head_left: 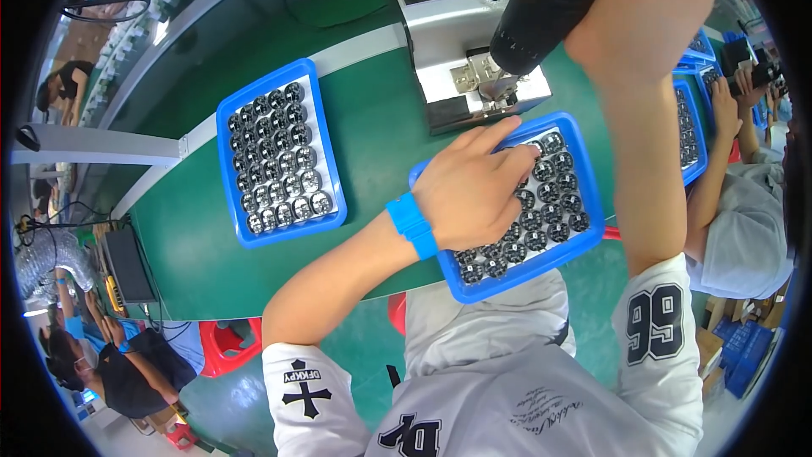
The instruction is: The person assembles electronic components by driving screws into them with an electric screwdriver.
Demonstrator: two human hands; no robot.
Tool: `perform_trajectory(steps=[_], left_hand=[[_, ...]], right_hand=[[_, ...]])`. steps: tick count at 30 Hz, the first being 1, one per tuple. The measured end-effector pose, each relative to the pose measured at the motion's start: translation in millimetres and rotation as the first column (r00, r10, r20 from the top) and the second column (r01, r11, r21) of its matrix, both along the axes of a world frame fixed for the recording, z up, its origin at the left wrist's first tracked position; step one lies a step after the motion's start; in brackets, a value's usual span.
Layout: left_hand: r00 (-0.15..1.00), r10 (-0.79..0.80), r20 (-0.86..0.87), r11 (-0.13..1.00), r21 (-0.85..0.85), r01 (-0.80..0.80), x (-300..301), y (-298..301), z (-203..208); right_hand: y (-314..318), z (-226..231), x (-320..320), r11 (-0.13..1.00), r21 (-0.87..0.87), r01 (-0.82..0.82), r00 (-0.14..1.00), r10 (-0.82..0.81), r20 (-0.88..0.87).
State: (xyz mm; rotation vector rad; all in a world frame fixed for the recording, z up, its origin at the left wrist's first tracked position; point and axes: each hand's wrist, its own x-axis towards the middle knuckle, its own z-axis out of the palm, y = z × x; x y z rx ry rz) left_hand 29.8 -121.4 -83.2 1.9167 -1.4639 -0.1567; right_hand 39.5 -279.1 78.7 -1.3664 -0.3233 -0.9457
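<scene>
My left hand (469,190), with a blue wristband (412,226), lies over a blue tray (584,250). Its visible fingers are stretched and apart, one fingertip at a shiny black round part (535,149) in the far row; the thumb is hidden. More such parts (530,220) stand in rows on the tray's white insert. My right hand (655,4) is closed around a thick black cylindrical tool (541,21), which hides part of the grip. The tool slants down to the metal fixture (474,76) beyond the tray. What sits under its tip cannot be made out.
To the left, another blue tray (227,165) of shiny round parts lies on the green table (372,152). A metal frame (93,137) crosses the far left. Co-workers sit on both sides, one with hands (725,106) near more blue trays (695,165). A red stool (228,347) stands below.
</scene>
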Motion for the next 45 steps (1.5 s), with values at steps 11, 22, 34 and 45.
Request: perform_trajectory(steps=[11,22,34,45], left_hand=[[1.0,-0.025,0.004,0.999,-0.02,0.025,-1.3,-8.6,3.7],[0.999,-0.033,0.02,0.999,-0.008,0.033,-2.3,-10.5,8.5],[0.999,-0.033,-0.038,0.998,0.044,0.035,-0.9,-9.4,14.4],[0.998,-0.056,-0.02,0.998,0.026,0.057,-0.9,-11.1,14.5]], right_hand=[[14.1,-18.7,15.3,0.987,-0.049,-0.155,0.924,0.128,-0.36],[-6.8,-22.2,-25.1,0.999,0.042,-0.014,0.918,0.03,-0.396],[-46.0,-42.2,-83.8,0.997,0.034,-0.063,0.933,0.071,-0.352],[-28.6,-52.7,-83.5,0.994,0.043,0.098,0.91,-0.072,-0.409]])
